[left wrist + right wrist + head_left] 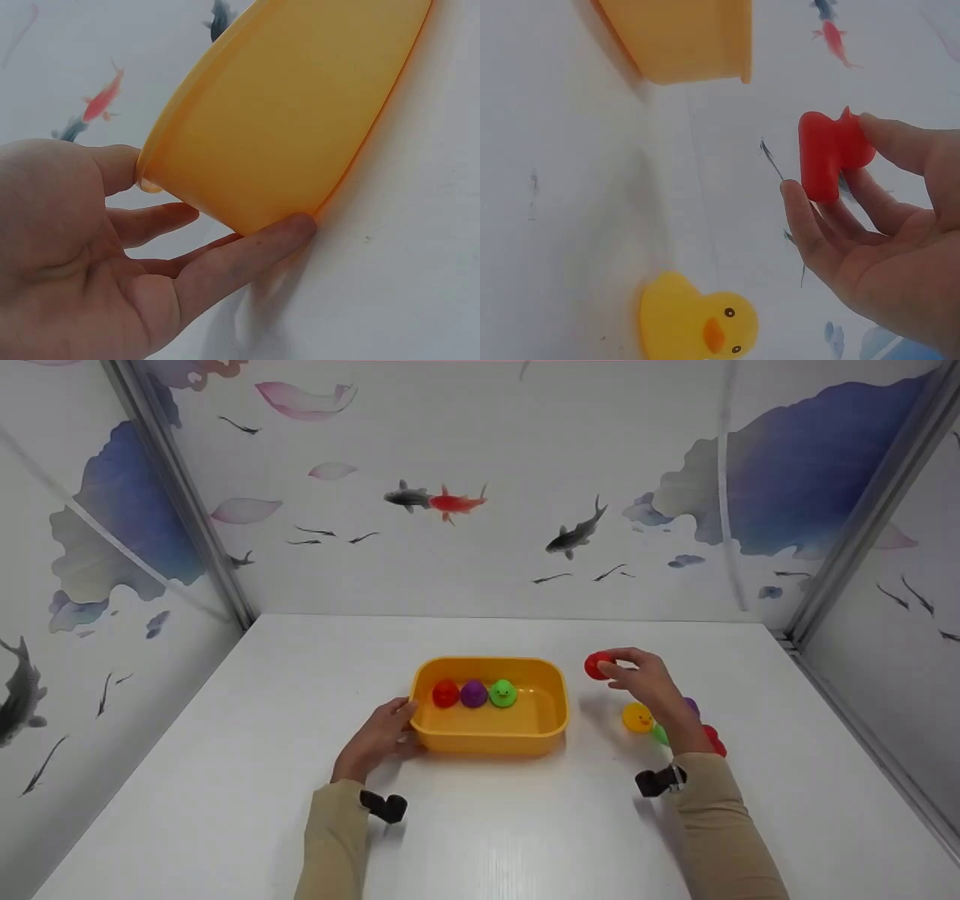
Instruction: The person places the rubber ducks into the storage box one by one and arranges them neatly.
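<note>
A yellow plastic tub (491,744) stands on the white table, holding a red toy (445,694), a purple toy (474,694) and a green duck (503,694) in a row. My left hand (381,733) holds the tub's left end, one digit at the rim and other fingers along the wall, as the left wrist view shows. To the right of the tub, my right hand (643,679) pinches a red rubber duck (831,154) between thumb and fingers, raised off the table. Below it sits a yellow duck (694,319).
Partly behind the right forearm are a green toy (660,734), a purple toy (691,706) and red toys (715,740). Printed panels with fish (457,501) wall the table at the back and sides.
</note>
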Available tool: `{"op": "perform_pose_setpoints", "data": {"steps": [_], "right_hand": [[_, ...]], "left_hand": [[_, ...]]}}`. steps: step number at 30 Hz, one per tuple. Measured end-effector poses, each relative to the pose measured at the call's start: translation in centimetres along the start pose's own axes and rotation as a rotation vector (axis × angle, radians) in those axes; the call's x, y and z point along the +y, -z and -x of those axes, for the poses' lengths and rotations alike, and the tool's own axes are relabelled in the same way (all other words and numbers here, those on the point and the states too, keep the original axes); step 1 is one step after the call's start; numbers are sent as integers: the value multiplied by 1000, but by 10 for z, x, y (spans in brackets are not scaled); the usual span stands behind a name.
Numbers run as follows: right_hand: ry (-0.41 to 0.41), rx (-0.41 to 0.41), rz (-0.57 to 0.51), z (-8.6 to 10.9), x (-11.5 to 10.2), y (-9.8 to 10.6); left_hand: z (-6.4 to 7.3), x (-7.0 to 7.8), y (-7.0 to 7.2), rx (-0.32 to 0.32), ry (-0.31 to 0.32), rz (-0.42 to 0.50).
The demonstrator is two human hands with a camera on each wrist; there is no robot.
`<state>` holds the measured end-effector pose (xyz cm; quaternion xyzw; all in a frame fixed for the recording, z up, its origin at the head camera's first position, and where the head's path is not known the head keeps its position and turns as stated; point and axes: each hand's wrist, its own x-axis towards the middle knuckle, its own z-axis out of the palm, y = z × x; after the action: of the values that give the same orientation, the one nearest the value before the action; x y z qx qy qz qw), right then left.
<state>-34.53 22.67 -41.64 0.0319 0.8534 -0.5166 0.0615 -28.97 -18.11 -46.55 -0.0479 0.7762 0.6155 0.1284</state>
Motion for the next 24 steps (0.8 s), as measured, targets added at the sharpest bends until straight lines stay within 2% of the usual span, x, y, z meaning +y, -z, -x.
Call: {"op": "perform_pose_setpoints", "data": {"steps": [6, 10, 24], "right_hand": [[77, -74, -9, 3, -5, -12], [133, -93, 4, 5, -8, -21], [184, -131, 142, -5, -25, -50]], "left_hand": [[1, 1, 0, 9, 2, -28], [0, 1, -1, 7, 17, -37], [-1, 1, 0, 14, 32, -39]]}}
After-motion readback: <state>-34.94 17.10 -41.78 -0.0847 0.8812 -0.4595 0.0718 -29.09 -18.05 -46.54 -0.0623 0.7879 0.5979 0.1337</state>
